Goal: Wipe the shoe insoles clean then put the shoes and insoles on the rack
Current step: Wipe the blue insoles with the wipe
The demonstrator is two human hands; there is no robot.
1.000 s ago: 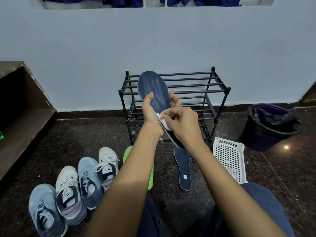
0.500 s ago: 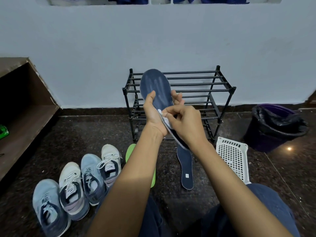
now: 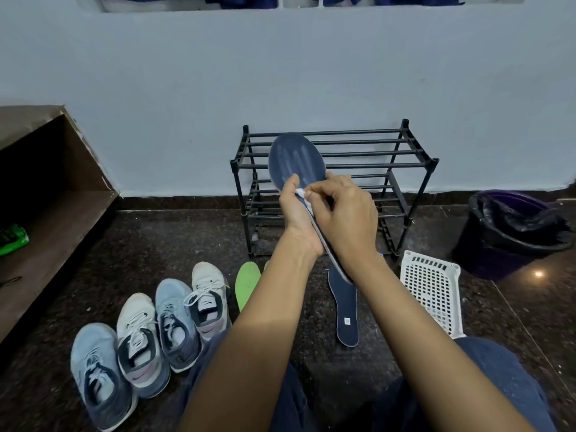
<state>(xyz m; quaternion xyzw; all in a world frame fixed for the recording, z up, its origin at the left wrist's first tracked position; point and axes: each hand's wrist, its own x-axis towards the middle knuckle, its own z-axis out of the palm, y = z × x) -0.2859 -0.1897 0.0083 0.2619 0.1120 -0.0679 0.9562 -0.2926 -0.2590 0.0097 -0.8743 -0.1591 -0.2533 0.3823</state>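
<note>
Early stage. Left hand (image 3: 296,213) grips navy insole (image 3: 294,157) held up before rack (image 3: 405,165); right hand (image 3: 346,210) pinches white wipe (image 3: 300,192) against it. Four shoes (image 3: 174,319), other insoles on floor; rack bare.

Dim, even indoor light, one glare spot on the floor (image 3: 538,273), edges bowed by wide-angle distortion.

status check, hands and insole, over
Left hand grips dark blue insole, right hand pinches white wipe against it. Second dark insole, green insole, four shoes on floor. Nothing seen blocking rack.
</note>
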